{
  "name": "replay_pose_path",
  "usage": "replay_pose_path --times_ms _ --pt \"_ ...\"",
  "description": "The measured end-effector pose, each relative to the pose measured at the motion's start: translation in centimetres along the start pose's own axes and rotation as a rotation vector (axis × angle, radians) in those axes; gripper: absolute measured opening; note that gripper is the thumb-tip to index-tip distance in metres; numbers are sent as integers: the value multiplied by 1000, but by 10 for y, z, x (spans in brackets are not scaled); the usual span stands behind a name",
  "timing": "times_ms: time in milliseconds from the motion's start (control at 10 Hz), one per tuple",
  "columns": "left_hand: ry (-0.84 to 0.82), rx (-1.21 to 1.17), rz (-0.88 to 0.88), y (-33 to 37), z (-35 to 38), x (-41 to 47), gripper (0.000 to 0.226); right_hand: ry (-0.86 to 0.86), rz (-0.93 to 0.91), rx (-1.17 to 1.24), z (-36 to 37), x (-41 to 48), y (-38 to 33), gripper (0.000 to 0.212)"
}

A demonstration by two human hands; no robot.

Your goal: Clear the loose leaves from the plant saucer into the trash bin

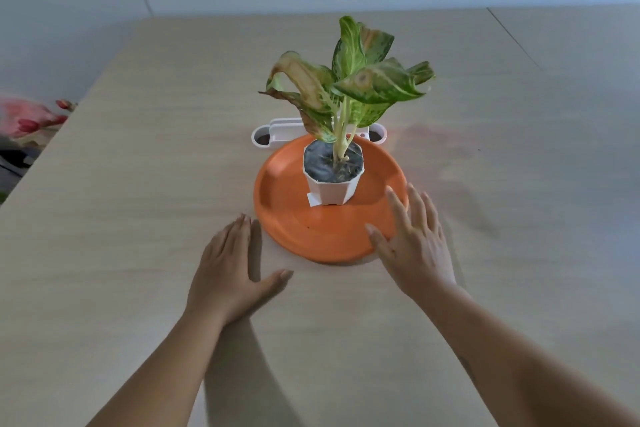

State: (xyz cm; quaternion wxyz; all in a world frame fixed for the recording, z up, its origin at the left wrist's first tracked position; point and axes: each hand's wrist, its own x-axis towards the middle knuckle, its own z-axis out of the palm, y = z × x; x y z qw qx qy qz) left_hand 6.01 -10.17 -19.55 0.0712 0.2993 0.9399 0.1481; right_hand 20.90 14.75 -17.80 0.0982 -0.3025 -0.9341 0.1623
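The orange saucer (287, 208) sits at the middle of the light wooden table (138, 184). A white pot (332, 189) stands upright on the far half of the saucer and holds a plant (349, 80) with green leaves, several of them yellowed and browned. A small white tag (313, 199) lies at the pot's base. The left hand (228, 267) rests flat on the table just beside the saucer's near-left rim, fingers straight and together, holding nothing. The right hand (415, 243) is over the near-right rim, fingers spread and straight, holding nothing; contact with the rim cannot be confirmed. A white plastic holder (277, 133) lies directly behind the saucer.
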Motion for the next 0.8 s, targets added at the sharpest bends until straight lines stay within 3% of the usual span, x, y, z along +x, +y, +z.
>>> replay_pose_path --times_ms 200,600,700,800 --pt "42 156 -66 -8 9 -34 94 -94 45 -106 14 -61 34 75" --pt "53 152 -165 1 11 -60 86 -112 38 -149 13 -67 41 68" --pt "53 136 -170 0 10 -61 84 -95 46 -32 10 -71 44 63" --pt "60 130 -185 0 7 -61 82 85 217 436 -12 -76 32 32"
